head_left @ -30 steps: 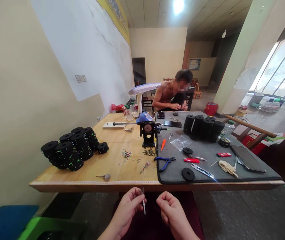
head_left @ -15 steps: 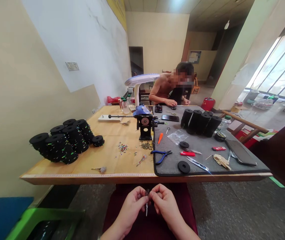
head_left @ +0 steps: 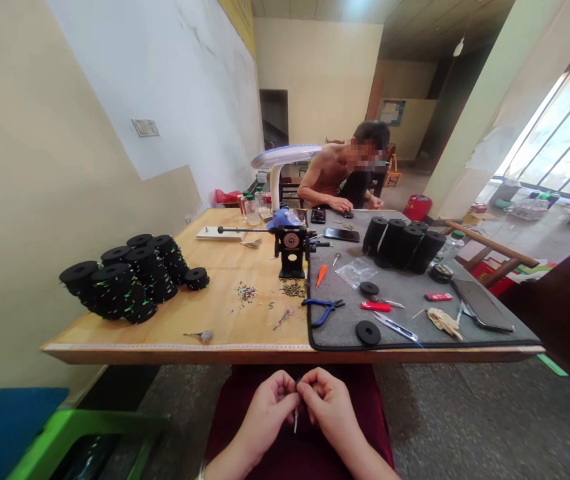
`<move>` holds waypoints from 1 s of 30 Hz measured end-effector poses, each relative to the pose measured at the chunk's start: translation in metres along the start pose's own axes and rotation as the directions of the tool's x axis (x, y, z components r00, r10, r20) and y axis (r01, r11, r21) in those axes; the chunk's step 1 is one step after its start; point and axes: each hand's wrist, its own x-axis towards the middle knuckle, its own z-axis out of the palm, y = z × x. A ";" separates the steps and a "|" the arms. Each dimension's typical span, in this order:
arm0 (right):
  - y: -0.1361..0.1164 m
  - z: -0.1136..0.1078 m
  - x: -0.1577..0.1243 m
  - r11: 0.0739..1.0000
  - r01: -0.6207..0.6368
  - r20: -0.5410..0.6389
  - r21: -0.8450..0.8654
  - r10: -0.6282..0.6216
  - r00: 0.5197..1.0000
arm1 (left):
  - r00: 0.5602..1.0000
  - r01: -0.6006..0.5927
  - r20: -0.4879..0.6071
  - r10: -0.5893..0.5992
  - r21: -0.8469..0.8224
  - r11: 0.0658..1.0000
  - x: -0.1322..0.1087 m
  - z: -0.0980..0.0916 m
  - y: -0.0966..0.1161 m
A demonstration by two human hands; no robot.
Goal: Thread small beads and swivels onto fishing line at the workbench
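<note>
Below the table's front edge, my left hand [head_left: 275, 402] and my right hand [head_left: 325, 399] meet over my lap. Both are closed, thumbs against fingers, pinching a small item with a thin white tail [head_left: 295, 421] that hangs down between them. Its dark upper part is mostly hidden by my fingertips, so its kind is unclear. On the wood nearest my hands lie a small grey feathery bundle [head_left: 205, 336] and a bundle of thin, coloured-tipped pieces [head_left: 283, 317]. Blue-handled pliers [head_left: 323, 311] rest at the grey mat's edge.
A black hand-cranked winder [head_left: 291, 250] stands mid-table near small coloured beads [head_left: 247, 291]. Stacked black foam spools [head_left: 115, 283] fill the left; more spools [head_left: 399, 243] stand on the mat [head_left: 329, 339]. Thread snips [head_left: 395, 327] and a red lighter [head_left: 375, 307] lie there. A person [head_left: 332, 175] sits opposite.
My hands stay together in nearly the same place. My fingertips have closed further over the dark part, which shows less now. The view has shifted slightly.
</note>
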 end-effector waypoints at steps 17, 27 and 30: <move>-0.004 -0.003 -0.001 0.991 0.043 0.014 -0.128 -0.042 0.999 | 0.999 -0.034 -0.008 0.034 0.033 0.999 0.001 0.001 -0.005; 0.002 0.001 0.003 0.997 -0.068 0.002 0.030 0.068 0.998 | 0.994 0.104 0.048 -0.094 -0.289 0.952 0.000 0.001 -0.003; 0.002 0.001 0.004 0.987 -0.114 0.011 0.113 0.114 0.993 | 0.991 0.131 0.076 -0.110 -0.382 0.915 -0.001 0.000 -0.002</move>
